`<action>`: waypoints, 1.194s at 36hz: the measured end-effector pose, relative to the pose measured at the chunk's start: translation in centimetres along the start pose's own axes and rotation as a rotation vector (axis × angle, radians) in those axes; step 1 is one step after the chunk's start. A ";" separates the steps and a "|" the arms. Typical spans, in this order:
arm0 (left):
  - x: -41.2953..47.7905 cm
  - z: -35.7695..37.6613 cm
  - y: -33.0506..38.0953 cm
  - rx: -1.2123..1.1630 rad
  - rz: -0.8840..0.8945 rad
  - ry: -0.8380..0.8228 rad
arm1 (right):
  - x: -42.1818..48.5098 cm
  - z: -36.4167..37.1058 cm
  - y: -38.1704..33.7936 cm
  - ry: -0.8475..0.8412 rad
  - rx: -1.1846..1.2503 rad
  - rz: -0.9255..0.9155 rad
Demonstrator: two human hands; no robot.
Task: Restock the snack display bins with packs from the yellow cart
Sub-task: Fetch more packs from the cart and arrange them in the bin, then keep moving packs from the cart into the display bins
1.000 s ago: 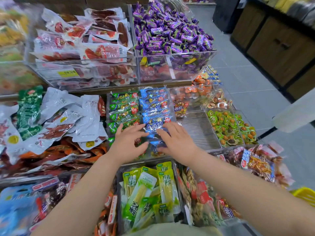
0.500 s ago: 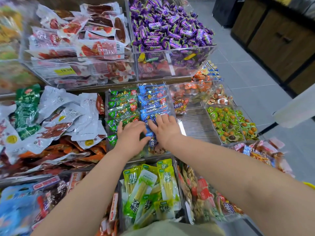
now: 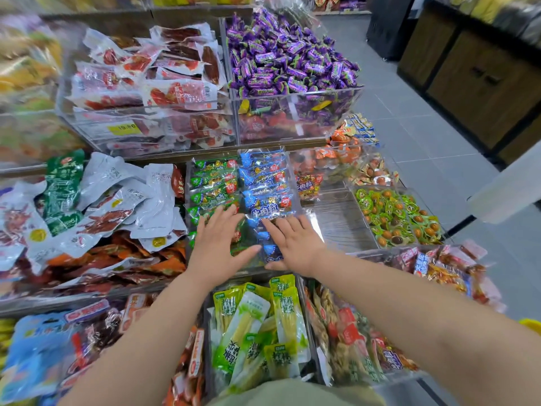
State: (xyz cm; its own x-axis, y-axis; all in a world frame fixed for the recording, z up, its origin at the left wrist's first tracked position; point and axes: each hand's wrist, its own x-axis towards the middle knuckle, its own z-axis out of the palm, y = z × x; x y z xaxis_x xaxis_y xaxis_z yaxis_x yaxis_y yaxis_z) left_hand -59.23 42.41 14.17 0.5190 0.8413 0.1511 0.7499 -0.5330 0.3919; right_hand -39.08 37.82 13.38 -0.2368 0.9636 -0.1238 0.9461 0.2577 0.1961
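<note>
A clear display bin (image 3: 299,183) in the middle row holds a column of green snack packs (image 3: 211,183) on the left and blue snack packs (image 3: 265,186) on the right. My left hand (image 3: 218,244) lies flat, fingers spread, on the near green packs. My right hand (image 3: 292,243) lies flat beside it on the near blue packs. Neither hand grips a pack. A sliver of the yellow cart (image 3: 531,325) shows at the right edge.
An empty clear bin (image 3: 336,221) sits right of my hands, then a bin of green-wrapped eggs (image 3: 395,215). Purple candies (image 3: 287,57) and red-white meat packs (image 3: 152,68) fill the upper tier. Yellow-green packs (image 3: 257,326) lie in the nearest bin. Grey floor (image 3: 424,133) lies to the right.
Both hands stayed flat on the packs in the middle bin, sliding forward and then slightly back. The camera view tilted up a little.
</note>
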 end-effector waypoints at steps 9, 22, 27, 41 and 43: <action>0.9 2.0 0.3 0.333 -0.161 -0.173 | 1.3 0.2 -1.8 -0.014 -0.029 0.080; -4.6 1.4 2.7 -0.036 -0.157 0.150 | -8.3 2.8 -0.5 0.295 0.965 0.548; -7.4 3.8 7.8 -0.252 -0.010 0.184 | -12.8 5.7 -1.7 0.255 1.315 0.823; -16.2 17.0 16.9 -0.550 -0.810 -0.909 | -37.1 15.9 -3.8 -0.104 1.551 1.549; -17.9 18.6 18.3 -0.519 -0.872 -0.977 | -41.5 16.4 -4.3 -0.186 1.622 1.600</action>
State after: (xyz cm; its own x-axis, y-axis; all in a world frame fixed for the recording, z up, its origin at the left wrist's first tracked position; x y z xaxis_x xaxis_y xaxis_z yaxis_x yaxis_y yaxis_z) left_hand -47.15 15.96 1.72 0.2050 0.3646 -0.9083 0.8503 0.3933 0.3497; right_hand -29.69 -4.44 1.67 0.5630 0.2208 -0.7964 -0.3643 -0.7987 -0.4790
